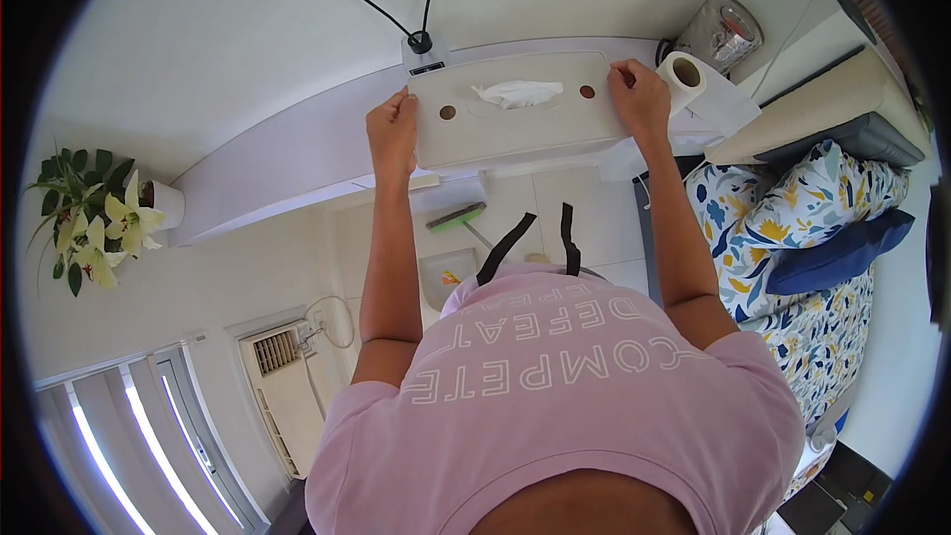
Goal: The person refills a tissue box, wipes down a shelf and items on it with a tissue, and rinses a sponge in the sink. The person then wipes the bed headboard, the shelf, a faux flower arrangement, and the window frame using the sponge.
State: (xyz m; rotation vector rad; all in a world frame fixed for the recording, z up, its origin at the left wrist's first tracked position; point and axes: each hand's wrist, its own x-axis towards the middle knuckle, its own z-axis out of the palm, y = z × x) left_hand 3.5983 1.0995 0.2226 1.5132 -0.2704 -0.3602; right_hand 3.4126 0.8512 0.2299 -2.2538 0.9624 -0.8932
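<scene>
A long pale grey tissue box (pixel 510 134) with a white tissue (pixel 518 94) sticking up from its slot lies between my hands over the white shelf. Two dark round spots mark its top, one on each side of the slot. My left hand (pixel 394 134) is closed at the left end of the box, thumb and fingers pinching its edge. At the opposite end, my right hand (pixel 639 97) has its fingers curled against the corner. Whether the box rests on the shelf or is slightly raised, I cannot tell.
Behind the box stands a reed diffuser (pixel 423 48) with black sticks. A paper roll (pixel 684 79) and a shiny canister (pixel 715 32) sit to the right. The white shelf (pixel 287 144) runs left to a potted lily (pixel 109 218). A broom (pixel 458 216) and dustpan (pixel 436 280) are below; a bed (pixel 832 337) is at right.
</scene>
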